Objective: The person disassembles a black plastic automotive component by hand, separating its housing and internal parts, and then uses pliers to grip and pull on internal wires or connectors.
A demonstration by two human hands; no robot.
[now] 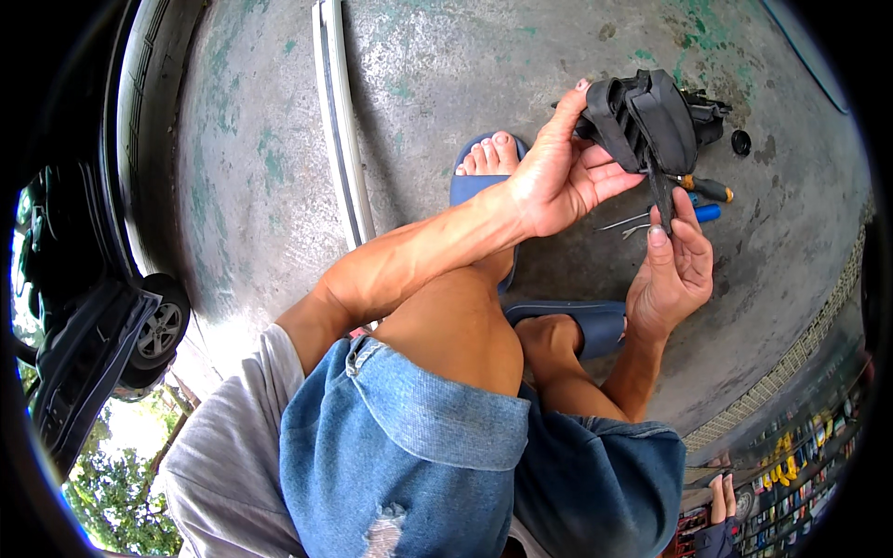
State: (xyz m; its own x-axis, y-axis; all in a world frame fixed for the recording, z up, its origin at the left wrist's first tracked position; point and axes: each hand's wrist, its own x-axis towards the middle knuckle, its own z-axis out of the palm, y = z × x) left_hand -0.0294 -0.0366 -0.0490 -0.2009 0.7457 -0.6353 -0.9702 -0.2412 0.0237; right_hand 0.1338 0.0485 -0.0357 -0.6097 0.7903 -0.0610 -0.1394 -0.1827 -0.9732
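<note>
Left grip (569, 184): I am cradling the black housing (668, 107) above the floor (446, 74), seemingly to steady it.
Right grip (674, 270): I am pinching the dark strip (659, 193) beneath it, apparently for fine control.
Tools: screwdriver (714, 190) and blue-handled tool (708, 213) are lying nearby, probably for reach.

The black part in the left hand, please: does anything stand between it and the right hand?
Nothing visible blocks the right hand: it pinches a black strip that reaches up to the black part.

Grey concrete floor (465, 65), green-stained; on it blue-handled tool (707, 213), black-and-orange-handled tool (711, 189), round black cap (740, 143).
</note>
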